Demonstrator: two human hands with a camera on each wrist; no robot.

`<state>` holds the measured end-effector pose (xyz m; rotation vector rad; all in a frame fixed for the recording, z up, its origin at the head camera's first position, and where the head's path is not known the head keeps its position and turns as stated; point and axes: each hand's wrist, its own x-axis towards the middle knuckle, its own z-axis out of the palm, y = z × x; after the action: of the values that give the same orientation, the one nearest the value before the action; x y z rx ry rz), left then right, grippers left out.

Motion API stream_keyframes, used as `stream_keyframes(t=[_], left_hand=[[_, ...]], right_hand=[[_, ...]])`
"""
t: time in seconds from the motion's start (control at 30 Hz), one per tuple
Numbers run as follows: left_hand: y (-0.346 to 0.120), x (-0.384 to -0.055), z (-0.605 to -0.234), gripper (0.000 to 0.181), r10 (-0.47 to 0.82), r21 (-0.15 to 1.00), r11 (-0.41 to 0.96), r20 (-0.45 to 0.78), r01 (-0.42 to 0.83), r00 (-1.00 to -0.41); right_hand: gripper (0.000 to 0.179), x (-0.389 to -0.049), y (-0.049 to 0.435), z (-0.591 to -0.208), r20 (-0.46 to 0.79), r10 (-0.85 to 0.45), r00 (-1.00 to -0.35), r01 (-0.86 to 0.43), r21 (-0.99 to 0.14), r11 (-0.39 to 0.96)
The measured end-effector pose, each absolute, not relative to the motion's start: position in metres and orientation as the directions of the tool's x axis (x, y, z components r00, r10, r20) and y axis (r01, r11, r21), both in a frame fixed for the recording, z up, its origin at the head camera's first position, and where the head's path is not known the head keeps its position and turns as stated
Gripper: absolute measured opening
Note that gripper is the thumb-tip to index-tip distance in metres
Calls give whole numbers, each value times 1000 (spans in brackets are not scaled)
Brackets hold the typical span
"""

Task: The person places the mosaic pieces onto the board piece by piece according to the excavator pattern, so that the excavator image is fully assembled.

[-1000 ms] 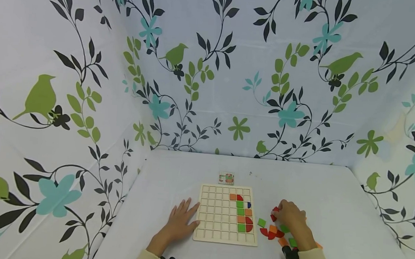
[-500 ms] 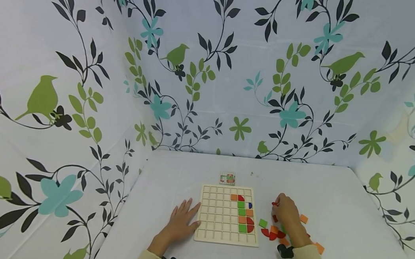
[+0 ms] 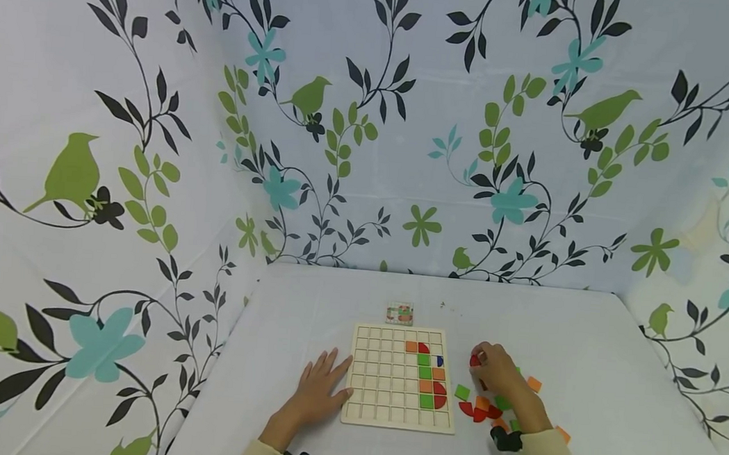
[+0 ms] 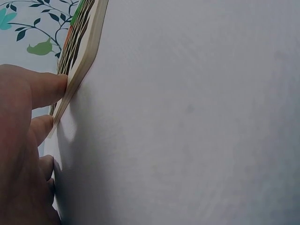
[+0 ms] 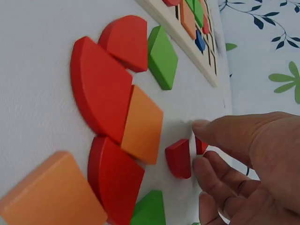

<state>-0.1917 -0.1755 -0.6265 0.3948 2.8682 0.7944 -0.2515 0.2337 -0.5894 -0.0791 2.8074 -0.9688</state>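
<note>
A wooden grid board (image 3: 397, 426) lies on the table, with orange, green, red and blue pieces set in cells toward its right side. My left hand (image 3: 319, 392) rests flat at the board's left edge, fingers spread; in the left wrist view the thumb and a finger touch the board's side (image 4: 90, 56). To the right of the board, my right hand (image 3: 498, 371) pinches a small red piece (image 3: 475, 360) between thumb and fingers. The right wrist view shows that red piece (image 5: 200, 146) partly hidden by the fingers. Close to the fingertips, another small red piece (image 5: 179, 159) sits on the table.
Loose red quarter-rounds (image 5: 101, 86), orange squares (image 5: 143, 125) and green squares (image 5: 163, 57) are scattered right of the board, some partly under the right forearm. A small pattern card (image 3: 399, 313) lies beyond the board's far edge. Patterned cloth hangs behind the table.
My right hand has shifted left and slightly away from the loose pieces, toward the board, with a red piece now showing at its fingertips. My left hand stays in place.
</note>
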Motion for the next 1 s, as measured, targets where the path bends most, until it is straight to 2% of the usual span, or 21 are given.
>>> stream_keyframes(t=[0.17,0.3,0.77,1.0], left_hand=[[-174,-191,-624,66,280,517,830,-62,210,-958],[-174,-190,-620,65,288,526,822,-57,216,-956],[-175,-190,-624,66,281,524,824,-52,214,-958],[-174,-189,-623,66,283,527,823,-57,212,-958]], right_hand=[[26,-257,238,-598,-155,-100,-983,18,-618,786],[23,-258,237,-602,-111,-92,-990,-8,-591,807],[24,-275,220,-613,-20,-121,-992,-89,-567,819],[27,-275,207,-610,-17,-134,-991,-104,-542,834]])
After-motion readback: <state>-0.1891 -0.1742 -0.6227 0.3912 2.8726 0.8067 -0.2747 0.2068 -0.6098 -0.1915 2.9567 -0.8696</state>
